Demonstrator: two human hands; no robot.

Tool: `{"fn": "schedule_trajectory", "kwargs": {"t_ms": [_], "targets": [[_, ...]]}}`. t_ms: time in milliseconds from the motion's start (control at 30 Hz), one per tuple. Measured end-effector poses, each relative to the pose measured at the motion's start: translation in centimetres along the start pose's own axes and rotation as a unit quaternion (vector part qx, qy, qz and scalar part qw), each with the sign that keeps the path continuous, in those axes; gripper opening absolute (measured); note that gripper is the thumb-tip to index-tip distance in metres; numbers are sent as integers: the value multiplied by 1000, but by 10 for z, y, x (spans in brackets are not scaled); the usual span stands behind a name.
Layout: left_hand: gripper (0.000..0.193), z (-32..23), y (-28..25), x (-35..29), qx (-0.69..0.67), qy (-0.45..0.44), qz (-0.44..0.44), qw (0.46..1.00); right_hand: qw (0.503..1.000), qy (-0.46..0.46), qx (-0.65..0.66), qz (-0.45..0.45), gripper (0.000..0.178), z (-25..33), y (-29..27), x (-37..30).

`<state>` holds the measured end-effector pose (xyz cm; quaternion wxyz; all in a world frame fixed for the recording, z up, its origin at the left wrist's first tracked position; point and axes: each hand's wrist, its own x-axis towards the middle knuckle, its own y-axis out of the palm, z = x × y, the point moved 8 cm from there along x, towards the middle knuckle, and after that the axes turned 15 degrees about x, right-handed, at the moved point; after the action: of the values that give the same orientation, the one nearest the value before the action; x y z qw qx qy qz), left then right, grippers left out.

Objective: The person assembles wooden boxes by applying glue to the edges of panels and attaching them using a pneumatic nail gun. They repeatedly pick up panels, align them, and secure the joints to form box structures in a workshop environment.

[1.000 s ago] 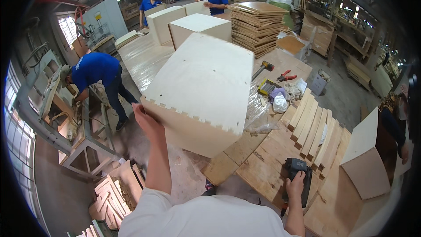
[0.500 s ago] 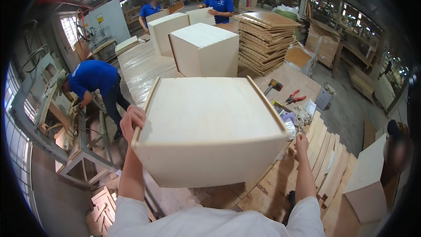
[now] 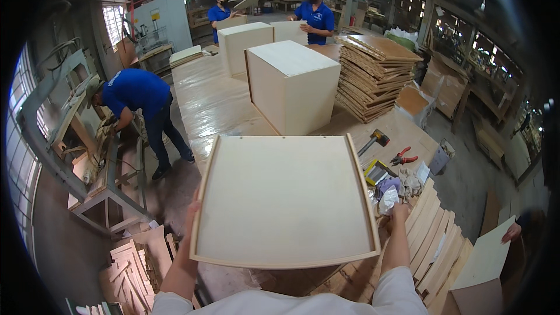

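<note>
A pale wooden drawer box (image 3: 283, 198) is in front of me, its flat panel framed by thin raised edges and facing up toward me. My left hand (image 3: 193, 213) grips its left side, the fingers mostly hidden behind the edge. Just off the drawer's right edge is my right hand (image 3: 400, 211), its fingers closed; whatever they hold, if anything, is too small to make out. Close by that hand lie a crumpled white plastic bag (image 3: 389, 200), a purple cloth (image 3: 387, 185) and a yellow open box (image 3: 379, 172).
Beyond are a mallet (image 3: 374, 141), red-handled pliers (image 3: 403, 156), another drawer box (image 3: 297, 84) and a stack of brown panels (image 3: 376, 76). Wooden strips (image 3: 434, 233) lie at right. A co-worker (image 3: 137, 102) bends over a bench at left; others stand at the back, and a hand (image 3: 512, 232) holds a panel at right.
The drawer box has tilted, its near side dropping out of sight and its flat panel turning toward me. My left hand has moved lower along its side. My right hand has lowered slightly.
</note>
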<state>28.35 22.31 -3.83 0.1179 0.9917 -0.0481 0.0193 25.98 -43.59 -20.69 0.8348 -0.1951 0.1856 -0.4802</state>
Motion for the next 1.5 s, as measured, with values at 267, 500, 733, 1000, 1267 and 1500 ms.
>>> {"fn": "schedule_trajectory", "kwargs": {"t_ms": [267, 500, 733, 1000, 1267, 1500], "targets": [[66, 18, 37, 14, 32, 70, -13, 997, 918, 32, 388, 77, 29, 1, -16, -14], [61, 37, 19, -11, -45, -40, 60, 996, 666, -21, 729, 159, 39, 76, -154, -104], [70, 60, 12, -101, 10, 7, -34, 999, 475, 18, 813, 336, 56, 82, -204, -183], [53, 4, -2, -113, 150, 88, -19, 985, 365, 56, 767, 525, 44, 160, -124, -327], [56, -12, 0, -51, 247, 65, 52, 965, 701, -27, 528, 478, 41, 211, -17, -442], [73, -2, 18, -25, 244, 122, 113, 955, 749, -68, 446, 484, 30, 227, 25, -480]]}}
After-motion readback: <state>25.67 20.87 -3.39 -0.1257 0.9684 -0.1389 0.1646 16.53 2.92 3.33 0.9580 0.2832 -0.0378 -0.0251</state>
